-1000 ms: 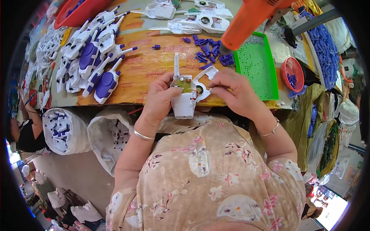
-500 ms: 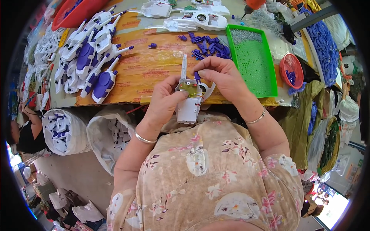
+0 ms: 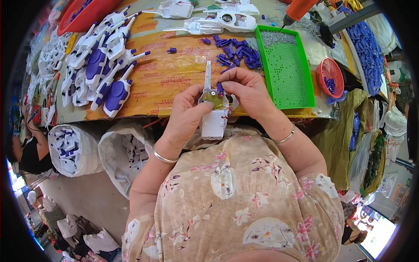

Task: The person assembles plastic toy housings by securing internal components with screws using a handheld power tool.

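Observation:
My left hand [image 3: 190, 111] grips an opened white plastic toy housing [image 3: 213, 124] at the table's front edge, its thumb lying over the circuit board inside. Thin wires run across the housing's right side, and its narrow white stem [image 3: 208, 74] points away from me. Between thumb and forefinger, my right hand [image 3: 246, 91] pinches a small purple plastic piece [image 3: 220, 88] against the housing's upper right. Part of that piece is hidden by the fingers. Just beyond lies a pile of loose purple pieces [image 3: 240, 52].
A green tray [image 3: 288, 78] of small screws stands at the right, with an orange screwdriver [image 3: 297, 13] above it. Farther right is a red basket [image 3: 329, 72]. Assembled white-and-purple toys [image 3: 116, 96] are heaped at the left. White sacks [image 3: 74, 150] hang below the table edge.
My right hand has moved slightly left, bringing the purple piece closer to the housing. The orange screwdriver hangs lower and farther right over the tray. My left hand keeps its hold.

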`<state>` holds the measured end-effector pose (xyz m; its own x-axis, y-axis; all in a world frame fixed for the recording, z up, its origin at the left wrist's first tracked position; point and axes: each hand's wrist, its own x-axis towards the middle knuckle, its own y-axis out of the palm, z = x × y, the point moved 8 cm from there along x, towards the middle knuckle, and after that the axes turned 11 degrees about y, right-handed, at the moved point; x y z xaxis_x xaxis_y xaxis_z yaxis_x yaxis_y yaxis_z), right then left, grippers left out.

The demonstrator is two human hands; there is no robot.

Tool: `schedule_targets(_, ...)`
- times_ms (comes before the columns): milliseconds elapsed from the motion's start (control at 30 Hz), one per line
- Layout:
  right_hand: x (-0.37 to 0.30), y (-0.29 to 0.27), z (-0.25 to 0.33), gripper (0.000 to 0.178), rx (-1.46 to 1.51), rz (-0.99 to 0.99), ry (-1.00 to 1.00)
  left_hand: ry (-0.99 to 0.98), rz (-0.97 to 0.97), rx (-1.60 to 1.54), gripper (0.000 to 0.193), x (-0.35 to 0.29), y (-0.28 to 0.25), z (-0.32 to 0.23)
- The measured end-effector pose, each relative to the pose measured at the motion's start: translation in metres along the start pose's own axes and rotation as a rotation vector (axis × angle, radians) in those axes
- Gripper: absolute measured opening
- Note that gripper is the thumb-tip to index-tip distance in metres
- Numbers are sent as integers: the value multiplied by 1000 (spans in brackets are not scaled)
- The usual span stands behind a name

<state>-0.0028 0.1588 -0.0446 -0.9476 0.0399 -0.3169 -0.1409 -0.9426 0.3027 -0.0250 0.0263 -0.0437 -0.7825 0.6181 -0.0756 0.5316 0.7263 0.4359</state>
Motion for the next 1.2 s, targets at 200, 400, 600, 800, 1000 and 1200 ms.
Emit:
schedule_targets(200, -6, 7, 6, 11, -17, -53, -137, -8, -44, -75, 29, -4, 3, -5)
schedule_targets(400, -3, 6, 0, 13, -51, -53, -137, 2, -50, -99, 28, -4, 0, -8)
schedule_targets(600, -19, -2, 33, 19, -376, -216, -304, -30, -74, -151, 29, 4, -18, -6)
schedule_targets(800, -46, 24, 50, 21, -1192, -85, -634, -24, -104, -127, 35, 9, -41, -14)
schedule_targets(1000, -40, 30, 24, 13, -1414, -27, -679, -16, -43, -109, 40, 6, -39, -15)
schedule_targets(1200, -60, 42, 60, 7, -1546, -44, -740, 13, -17, 52, 46, 2, -43, -31)
